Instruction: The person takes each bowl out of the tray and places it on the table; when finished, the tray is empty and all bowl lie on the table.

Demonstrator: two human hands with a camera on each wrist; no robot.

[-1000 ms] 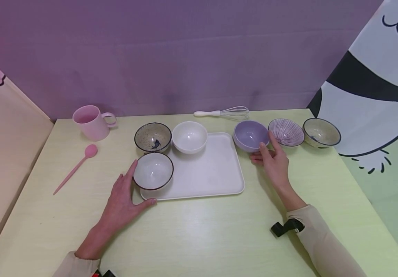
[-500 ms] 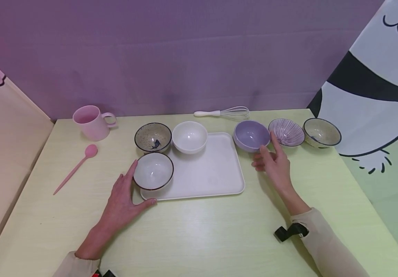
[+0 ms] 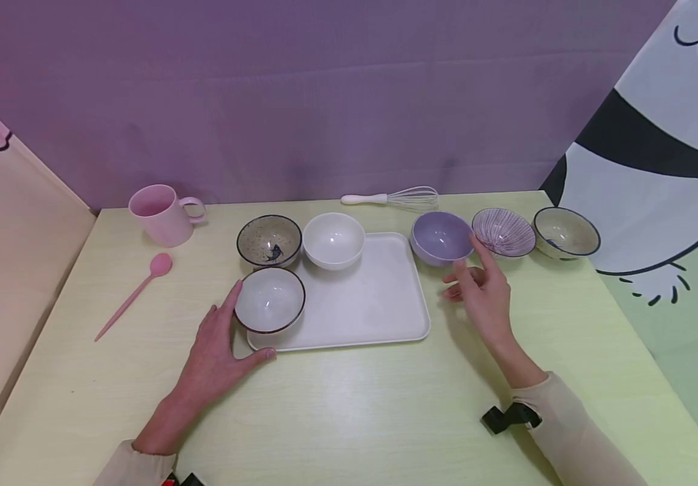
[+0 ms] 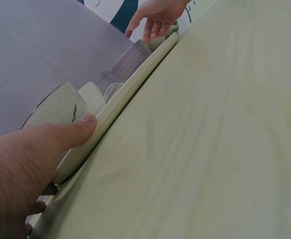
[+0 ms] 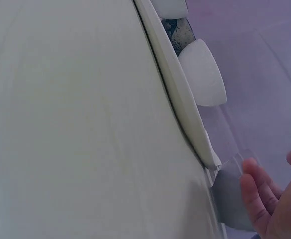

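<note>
In the head view my left hand (image 3: 215,344) rests beside a white bowl with a dark rim (image 3: 270,301), at the front left corner of a white tray (image 3: 379,304). Its fingers lie along the bowl's left side and the thumb stretches out in front, over the tray's edge. My right hand (image 3: 484,297) is at the near right of a purple bowl (image 3: 440,237), its index fingertip right at the rim and its thumb just in front. The right wrist view shows these fingers (image 5: 254,199) loosely bent, overlapping the purple bowl's side (image 5: 230,194).
A plain white bowl (image 3: 333,241) and a speckled bowl (image 3: 264,239) stand at the tray's back left. Right of the purple bowl are a striped bowl (image 3: 503,232) and a beige bowl (image 3: 566,233). A whisk (image 3: 391,198) lies behind; a pink mug (image 3: 163,219) and spoon (image 3: 136,293) are left.
My right hand has drawn back slightly toward me and to the right, its thumb coming away from the purple bowl's rim. The left hand and the bowls hold their places.
</note>
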